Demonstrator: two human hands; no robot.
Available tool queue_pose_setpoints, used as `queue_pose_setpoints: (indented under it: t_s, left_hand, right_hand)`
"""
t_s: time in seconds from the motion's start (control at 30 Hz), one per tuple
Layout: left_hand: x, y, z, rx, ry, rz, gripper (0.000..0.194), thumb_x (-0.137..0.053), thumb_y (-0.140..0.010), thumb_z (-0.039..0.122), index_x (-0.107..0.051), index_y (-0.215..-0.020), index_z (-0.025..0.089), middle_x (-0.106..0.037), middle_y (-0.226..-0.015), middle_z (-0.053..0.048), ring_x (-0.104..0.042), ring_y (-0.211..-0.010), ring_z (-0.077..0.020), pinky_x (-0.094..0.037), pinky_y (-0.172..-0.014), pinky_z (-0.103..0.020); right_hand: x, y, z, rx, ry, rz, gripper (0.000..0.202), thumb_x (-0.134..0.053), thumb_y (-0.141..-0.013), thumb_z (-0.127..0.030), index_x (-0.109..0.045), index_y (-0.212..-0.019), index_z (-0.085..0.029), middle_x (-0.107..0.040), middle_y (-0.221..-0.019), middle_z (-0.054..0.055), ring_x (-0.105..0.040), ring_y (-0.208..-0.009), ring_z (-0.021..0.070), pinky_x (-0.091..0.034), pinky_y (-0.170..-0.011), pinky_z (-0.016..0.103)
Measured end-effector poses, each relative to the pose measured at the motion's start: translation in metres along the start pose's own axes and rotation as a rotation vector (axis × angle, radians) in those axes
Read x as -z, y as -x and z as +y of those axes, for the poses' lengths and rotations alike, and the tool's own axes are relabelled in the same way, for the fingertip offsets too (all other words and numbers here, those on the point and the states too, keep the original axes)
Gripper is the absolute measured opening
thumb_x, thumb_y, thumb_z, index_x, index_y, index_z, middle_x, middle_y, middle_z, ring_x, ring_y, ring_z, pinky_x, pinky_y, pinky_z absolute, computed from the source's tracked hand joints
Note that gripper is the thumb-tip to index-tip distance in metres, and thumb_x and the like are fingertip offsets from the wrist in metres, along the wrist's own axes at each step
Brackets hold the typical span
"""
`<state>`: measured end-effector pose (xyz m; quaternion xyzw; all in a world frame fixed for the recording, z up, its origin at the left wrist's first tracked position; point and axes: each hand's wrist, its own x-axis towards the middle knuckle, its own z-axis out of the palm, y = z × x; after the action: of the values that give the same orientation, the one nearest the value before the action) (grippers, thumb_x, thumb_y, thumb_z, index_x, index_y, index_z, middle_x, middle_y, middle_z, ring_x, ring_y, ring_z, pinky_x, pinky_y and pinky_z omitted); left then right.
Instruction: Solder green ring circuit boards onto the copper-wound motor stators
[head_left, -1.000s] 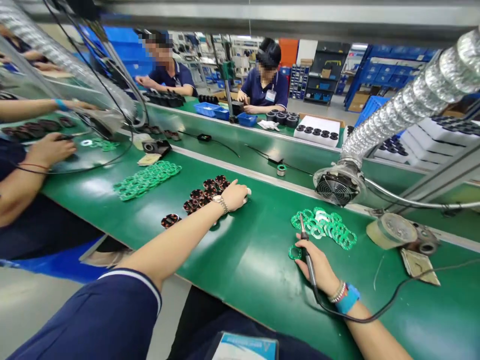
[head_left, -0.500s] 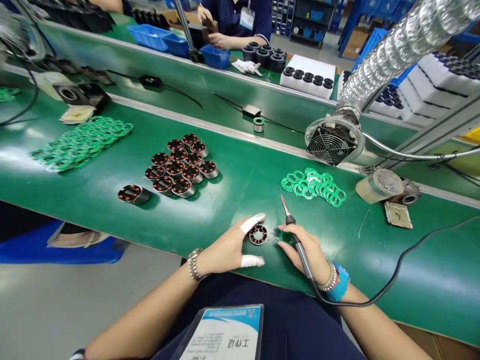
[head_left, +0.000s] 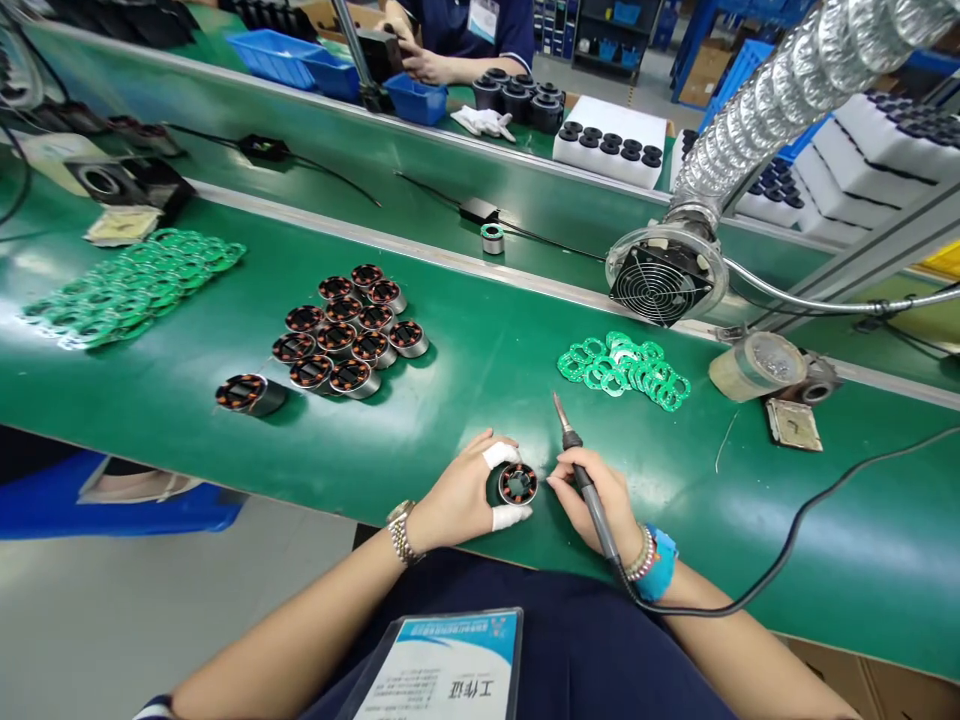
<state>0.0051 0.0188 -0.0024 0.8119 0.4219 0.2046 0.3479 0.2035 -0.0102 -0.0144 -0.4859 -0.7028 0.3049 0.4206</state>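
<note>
A motor stator (head_left: 517, 484), a metal ring with copper windings, stands on the green bench in front of me. Around its left side, my left hand (head_left: 469, 490) grips it between thumb and finger, both in white finger covers. My right hand (head_left: 600, 495) holds a soldering iron (head_left: 594, 490), its tip pointing up and away. Thumb and forefinger of that hand pinch together just right of the stator; anything tiny between them is too small to make out. Beyond the iron lies a pile of green ring-shaped circuit boards (head_left: 622, 370).
Several more stators (head_left: 337, 335) stand grouped at left, one (head_left: 251, 394) apart. More green rings (head_left: 135, 285) lie far left. A fan (head_left: 660, 285) on a foil duct, a plastic tub (head_left: 757, 365) and a sponge (head_left: 793, 425) are at right. Across the bench works another person (head_left: 465, 40).
My left thumb and finger have closed in on the stator. My right fingertips have drawn together beside it, and the blurred green shape near them is gone. The view has shifted slightly.
</note>
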Motion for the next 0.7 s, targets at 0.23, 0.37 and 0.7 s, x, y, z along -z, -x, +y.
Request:
queue_pose_setpoints:
  t_s: [0.23, 0.37, 0.7]
  left_hand:
    - [-0.006, 0.011, 0.017, 0.031, 0.045, 0.105, 0.029, -0.064, -0.069, 0.022, -0.048, -0.094, 0.020, -0.054, -0.095, -0.005, -0.057, -0.082, -0.0180, -0.050, -0.075, -0.034]
    - [-0.012, 0.010, 0.023, -0.014, -0.001, 0.097, 0.032, -0.062, -0.068, 0.013, -0.049, -0.097, 0.020, -0.049, -0.098, -0.006, -0.055, -0.084, -0.0178, -0.050, -0.072, -0.031]
    - [-0.014, 0.000, 0.012, -0.024, 0.044, 0.041, 0.039, -0.067, -0.068, 0.016, -0.050, -0.103, 0.022, -0.046, -0.100, -0.005, -0.054, -0.086, -0.0170, -0.049, -0.075, -0.030]
  right_hand:
    - [0.004, 0.003, -0.001, -0.042, -0.014, -0.008, 0.024, -0.054, -0.081, -0.016, -0.048, -0.104, -0.022, -0.060, -0.075, -0.001, -0.060, -0.066, 0.0114, -0.049, -0.067, 0.023]
    - [0.007, 0.005, 0.002, 0.091, 0.084, -0.084, 0.022, -0.048, -0.084, -0.013, -0.049, -0.104, -0.022, -0.059, -0.078, 0.002, -0.058, -0.070, 0.0134, -0.049, -0.068, 0.025]
    - [0.042, 0.009, 0.004, 0.094, 0.160, -0.068, 0.011, -0.051, -0.085, -0.016, -0.058, -0.093, -0.020, -0.063, -0.078, 0.003, -0.058, -0.070, 0.0139, -0.048, -0.067, 0.026]
